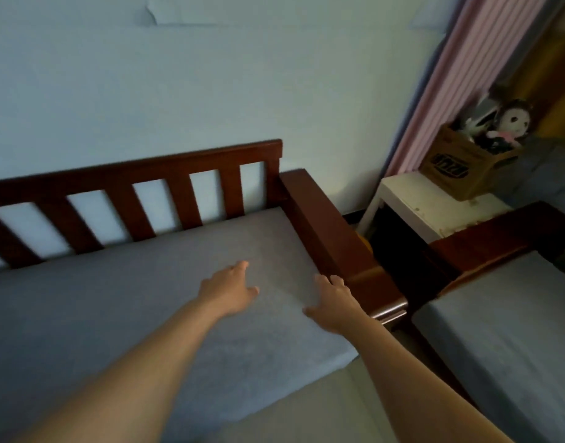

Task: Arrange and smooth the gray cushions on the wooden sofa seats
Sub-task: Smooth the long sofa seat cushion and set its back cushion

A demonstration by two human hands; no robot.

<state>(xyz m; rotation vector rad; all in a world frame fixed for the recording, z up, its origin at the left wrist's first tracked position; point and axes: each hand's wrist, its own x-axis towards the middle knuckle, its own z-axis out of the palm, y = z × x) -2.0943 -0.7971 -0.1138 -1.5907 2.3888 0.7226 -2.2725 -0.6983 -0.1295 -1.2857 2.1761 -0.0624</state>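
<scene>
A gray cushion [121, 314] covers the seat of the dark wooden sofa [166, 174], reaching back to the slatted backrest and right to the armrest [332, 238]. My left hand [228, 289] lies flat on the cushion near its right end, fingers stretched forward. My right hand [333, 303] rests palm down on the cushion's right edge, fingertips close to the armrest. A second gray cushion [511, 340] lies on another wooden seat at the right.
A white side table [415, 199] stands in the corner between the two seats, bearing a cardboard box [463, 164] with a doll [511, 123] in it. A striped curtain [460, 78] hangs behind. The pale wall runs behind the backrest.
</scene>
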